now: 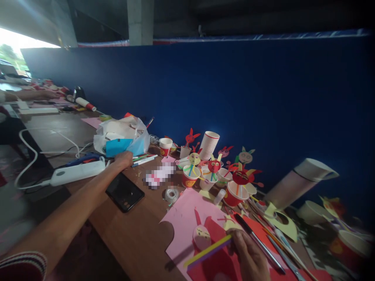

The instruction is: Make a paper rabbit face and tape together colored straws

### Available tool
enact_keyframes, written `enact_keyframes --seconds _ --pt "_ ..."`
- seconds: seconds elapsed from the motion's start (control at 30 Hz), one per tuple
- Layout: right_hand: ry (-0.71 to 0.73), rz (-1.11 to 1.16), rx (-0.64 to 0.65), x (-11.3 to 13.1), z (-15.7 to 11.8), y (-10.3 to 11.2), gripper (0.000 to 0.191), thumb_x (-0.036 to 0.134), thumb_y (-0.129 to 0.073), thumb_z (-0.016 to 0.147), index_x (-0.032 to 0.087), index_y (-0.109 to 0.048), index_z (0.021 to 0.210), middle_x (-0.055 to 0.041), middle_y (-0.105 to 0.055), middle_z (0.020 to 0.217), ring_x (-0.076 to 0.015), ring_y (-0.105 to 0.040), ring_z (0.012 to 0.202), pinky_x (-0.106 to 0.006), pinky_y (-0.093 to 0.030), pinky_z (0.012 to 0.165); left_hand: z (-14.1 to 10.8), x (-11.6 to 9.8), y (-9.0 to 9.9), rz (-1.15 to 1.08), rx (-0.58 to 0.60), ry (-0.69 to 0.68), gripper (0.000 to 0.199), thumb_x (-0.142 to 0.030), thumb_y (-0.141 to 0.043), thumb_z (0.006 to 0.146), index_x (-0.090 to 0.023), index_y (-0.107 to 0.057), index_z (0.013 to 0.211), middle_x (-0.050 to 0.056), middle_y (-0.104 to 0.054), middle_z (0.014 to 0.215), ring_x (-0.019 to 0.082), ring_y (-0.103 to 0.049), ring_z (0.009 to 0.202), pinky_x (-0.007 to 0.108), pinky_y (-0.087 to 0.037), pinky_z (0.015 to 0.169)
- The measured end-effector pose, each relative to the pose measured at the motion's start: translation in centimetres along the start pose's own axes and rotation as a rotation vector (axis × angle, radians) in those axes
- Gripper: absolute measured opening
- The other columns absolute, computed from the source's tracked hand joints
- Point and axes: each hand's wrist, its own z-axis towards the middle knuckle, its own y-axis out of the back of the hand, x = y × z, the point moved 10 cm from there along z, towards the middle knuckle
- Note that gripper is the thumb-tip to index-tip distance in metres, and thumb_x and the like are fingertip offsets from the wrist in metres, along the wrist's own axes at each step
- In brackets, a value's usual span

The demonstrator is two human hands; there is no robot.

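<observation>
My right hand (247,249) is closed on a long yellow and purple strip (208,251), which points left over pink and red paper. A silver and black pen (259,244) runs close along that hand; whether the fingers touch it I cannot tell. Under the strip's upper side lies a paper rabbit figure (201,236) with a drawn face. My left hand (124,159) reaches out to the markers (145,159) beside a plastic bag (121,130) with a blue piece (118,147) at its front. Its fingers are mostly hidden. Below the left wrist lies a black phone (125,192).
Paper cups with rabbit figures, such as one red-headed figure (242,176), crowd the table by the blue partition (205,86). A stack of cups (209,144), a tape roll (171,195), a tilted white jug (299,183) and a power strip (77,173) stand around. Another person's arm (32,95) is far left.
</observation>
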Motion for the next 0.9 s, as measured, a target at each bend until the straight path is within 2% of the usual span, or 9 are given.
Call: enact_keyframes --seconds 0.13,0.2,0.23,0.3,0.43,0.5,0.57,0.67,0.9 --pt "0.023 -0.017 0.026 0.2 0.0 -0.4 0.035 0.049 -0.048 0.084 0.02 -0.054 0.064 0.0013 -0.046 0.057 -0.0161 -0.045 0.056 -0.024 -0.036 0.057 -1.3 -0.8 1.9 0.004 0.026 0.108 0.028 -0.031 -0.051 0.086 -0.012 -0.054 0.106 0.006 -0.055 0.108 0.02 -0.056 0.094 0.037 -0.046 0.081" --pt "0.009 -0.02 0.034 0.1 0.0 -0.5 0.035 0.05 -0.049 0.083 0.02 -0.055 0.065 0.0015 -0.046 0.057 -0.016 -0.045 0.056 -0.023 -0.036 0.056 -2.6 -3.2 1.7 -0.054 0.059 0.056 0.026 -0.033 -0.051 0.085 -0.012 -0.056 0.1 0.006 -0.057 0.101 0.017 -0.056 0.089 0.035 -0.047 0.077" --pt "0.0 -0.023 0.043 0.0 0.0 -0.6 0.036 0.051 -0.049 0.082 0.02 -0.055 0.065 0.0016 -0.046 0.057 -0.0159 -0.045 0.056 -0.023 -0.037 0.056 -3.5 -4.9 1.0 -0.1 0.092 0.006 0.022 -0.031 -0.053 0.083 -0.011 -0.058 0.092 0.005 -0.059 0.093 0.017 -0.056 0.086 0.033 -0.046 0.074" --pt "-0.016 -0.035 0.082 -0.2 0.0 -0.8 0.037 0.053 -0.05 0.081 0.02 -0.056 0.064 0.0014 -0.047 0.058 -0.016 -0.046 0.056 -0.023 -0.037 0.056 -6.2 -9.1 -1.6 -0.225 0.193 -0.133 0.018 -0.027 -0.054 0.079 -0.011 -0.061 0.085 0.0 -0.06 0.08 0.016 -0.056 0.08 0.024 -0.042 0.068" --pt "-0.022 -0.053 0.136 -0.5 0.1 -1.0 0.039 0.055 -0.052 0.078 0.02 -0.061 0.066 0.0 -0.05 0.06 -0.0173 -0.048 0.059 -0.023 -0.04 0.057 -12.8 -16.9 -9.0 -0.446 0.481 -0.303 0.019 -0.026 -0.057 0.069 -0.013 -0.063 0.081 -0.001 -0.062 0.069 0.01 -0.053 0.062 0.018 -0.037 0.053" --pt "-0.017 -0.036 0.09 -0.7 0.2 -0.4 0.039 0.054 -0.052 0.079 0.019 -0.062 0.065 -0.0003 -0.05 0.059 -0.0172 -0.047 0.06 -0.023 -0.039 0.056 -15.8 -20.0 -12.2 -0.56 0.665 -0.368 0.017 -0.023 -0.058 0.063 -0.013 -0.063 0.076 0.0 -0.061 0.065 0.01 -0.052 0.057 0.018 -0.035 0.049" --pt "-0.017 -0.006 0.058 -0.9 0.3 0.0 0.038 0.052 -0.053 0.08 0.018 -0.062 0.066 -0.0004 -0.051 0.06 -0.0169 -0.047 0.06 -0.023 -0.039 0.057 -17.9 -22.1 -14.0 -0.705 0.805 -0.39 0.017 -0.023 -0.058 0.062 -0.013 -0.062 0.075 -0.001 -0.059 0.061 0.008 -0.046 0.051 0.018 -0.031 0.045" --pt "-0.008 0.021 0.082 -0.9 0.5 0.0 0.037 0.05 -0.053 0.082 0.017 -0.064 0.07 -0.0008 -0.052 0.061 -0.0167 -0.048 0.062 -0.023 -0.039 0.057 -19.3 -23.5 -15.3 -0.861 0.942 -0.35 0.011 -0.02 -0.056 0.059 -0.013 -0.058 0.068 -0.003 -0.053 0.053 0.006 -0.039 0.044 0.019 -0.026 0.042" --pt "0.026 0.136 0.058 0.1 1.2 0.6 0.034 0.044 -0.053 0.084 0.015 -0.066 0.074 0.0 -0.051 0.059 -0.0146 -0.046 0.059 -0.022 -0.037 0.056 -20.2 -24.4 -16.5 -0.876 1.035 -0.262 0.01 -0.02 -0.055 0.058 -0.012 -0.055 0.064 -0.004 -0.05 0.049 0.006 -0.039 0.042 0.02 -0.027 0.043"
